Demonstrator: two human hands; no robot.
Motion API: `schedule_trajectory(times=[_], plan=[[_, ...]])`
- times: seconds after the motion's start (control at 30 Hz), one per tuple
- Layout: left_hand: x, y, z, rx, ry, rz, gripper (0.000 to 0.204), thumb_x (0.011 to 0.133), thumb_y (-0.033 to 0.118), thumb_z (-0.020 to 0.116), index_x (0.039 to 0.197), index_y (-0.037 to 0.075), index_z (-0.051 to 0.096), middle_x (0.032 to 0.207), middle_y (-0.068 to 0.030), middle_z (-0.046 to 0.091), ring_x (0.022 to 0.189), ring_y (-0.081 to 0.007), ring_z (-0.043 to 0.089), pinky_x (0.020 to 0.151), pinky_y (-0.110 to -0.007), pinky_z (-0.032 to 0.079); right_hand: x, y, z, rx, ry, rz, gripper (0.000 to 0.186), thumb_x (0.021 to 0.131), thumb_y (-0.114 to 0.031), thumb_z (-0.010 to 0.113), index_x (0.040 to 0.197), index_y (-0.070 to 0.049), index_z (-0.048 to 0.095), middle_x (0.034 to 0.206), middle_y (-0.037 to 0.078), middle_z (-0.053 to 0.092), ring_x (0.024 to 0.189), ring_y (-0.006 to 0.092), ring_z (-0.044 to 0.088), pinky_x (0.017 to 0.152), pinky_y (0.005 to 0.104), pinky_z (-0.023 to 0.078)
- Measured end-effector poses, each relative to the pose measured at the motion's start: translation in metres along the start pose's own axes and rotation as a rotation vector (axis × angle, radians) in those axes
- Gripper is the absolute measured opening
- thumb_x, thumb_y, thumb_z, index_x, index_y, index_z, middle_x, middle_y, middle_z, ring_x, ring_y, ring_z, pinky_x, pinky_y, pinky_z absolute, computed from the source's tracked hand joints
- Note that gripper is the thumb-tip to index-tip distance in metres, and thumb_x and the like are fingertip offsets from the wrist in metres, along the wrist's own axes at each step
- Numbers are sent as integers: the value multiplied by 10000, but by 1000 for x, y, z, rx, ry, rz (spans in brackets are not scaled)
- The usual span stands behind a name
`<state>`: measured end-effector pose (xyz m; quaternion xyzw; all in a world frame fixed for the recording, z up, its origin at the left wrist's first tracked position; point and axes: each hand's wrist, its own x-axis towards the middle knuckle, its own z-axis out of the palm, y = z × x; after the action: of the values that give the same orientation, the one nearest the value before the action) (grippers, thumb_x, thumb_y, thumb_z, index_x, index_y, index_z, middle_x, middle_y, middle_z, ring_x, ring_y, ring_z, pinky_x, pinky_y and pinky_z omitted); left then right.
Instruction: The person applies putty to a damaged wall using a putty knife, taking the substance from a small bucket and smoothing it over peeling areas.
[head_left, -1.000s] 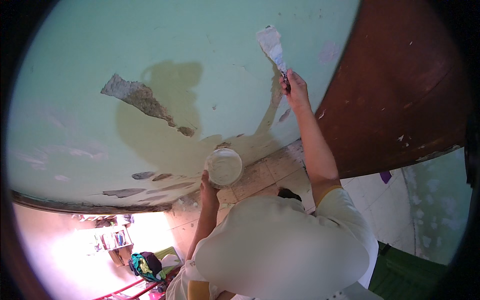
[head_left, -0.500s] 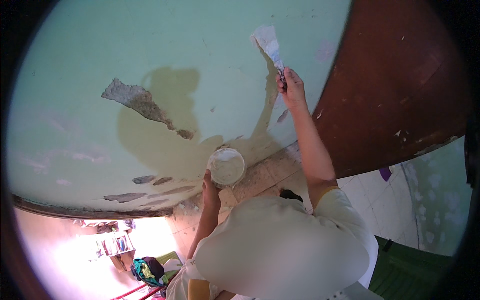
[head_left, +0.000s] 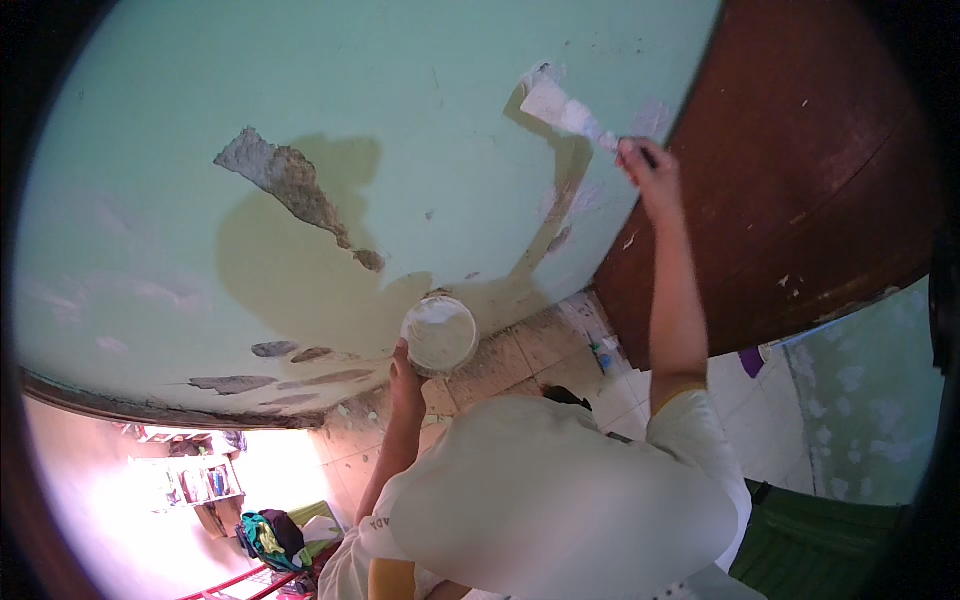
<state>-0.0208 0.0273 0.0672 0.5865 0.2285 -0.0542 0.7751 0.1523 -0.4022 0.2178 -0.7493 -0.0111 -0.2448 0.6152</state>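
The right hand (head_left: pixel 652 172) is gripping a putty knife (head_left: pixel 556 108) near a whitened spot (head_left: pixel 557 73), the left hand (head_left: pixel 405 378) a paste tub (head_left: pixel 473 349). A large wall gouge (head_left: pixel 292 182) is showing bare.

Piled clothes (head_left: pixel 272 536) lie near a shelf (head_left: pixel 205 501) (half lost in glare); a brown panel (head_left: pixel 800 160) stands right.

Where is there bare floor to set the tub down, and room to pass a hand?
Floor: pale tiles between the right sleeve and the patched green wall. Hand: the gap between tub and right forearm looks open. Crowded: lower left, with the clothes pile and red rail.
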Motion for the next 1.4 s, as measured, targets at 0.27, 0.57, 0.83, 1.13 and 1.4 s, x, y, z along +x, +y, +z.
schedule_trajectory(times=[0.27,0.57,0.83,1.13,1.4], plan=[[3,-9,0,22,-31,27,804,937,614,476,1379,-56,446,1311,-207,556,1163,-297,598,935,-421,523,102,-39,-44,-229,-265,-111,314,888,-396,718,922,-85,729,739,-45,617,633,39,463,567,219,383],[0,-18,-1,-64,48,30,793,933,618,486,1389,-30,450,1306,-198,562,1181,-288,583,943,-403,512,123,-20,-70,-313,-178,-149,338,900,-398,705,963,-67,732,804,-8,663,697,53,534,592,226,409],[-1,-23,-11,-72,15,5,791,932,615,487,1399,-21,443,1331,-189,542,1179,-285,584,918,-401,528,39,-32,-82,-141,46,1,324,938,-380,664,1056,-84,721,846,-17,666,701,52,532,606,225,423],[11,-22,-21,-37,-29,-8,783,942,607,476,1411,-19,430,1328,-193,547,1173,-295,588,910,-403,530,-77,0,102,291,344,-36,461,1024,-334,524,1442,-149,466,1067,-3,552,841,82,489,721,243,444],[14,-26,-59,-69,4,-6,761,948,605,460,1419,8,429,1327,-177,553,1165,-293,594,918,-412,514,-55,-1,203,-16,528,-302,500,1036,-237,451,1475,-23,342,1230,182,451,1073,283,487,979,391,391]])
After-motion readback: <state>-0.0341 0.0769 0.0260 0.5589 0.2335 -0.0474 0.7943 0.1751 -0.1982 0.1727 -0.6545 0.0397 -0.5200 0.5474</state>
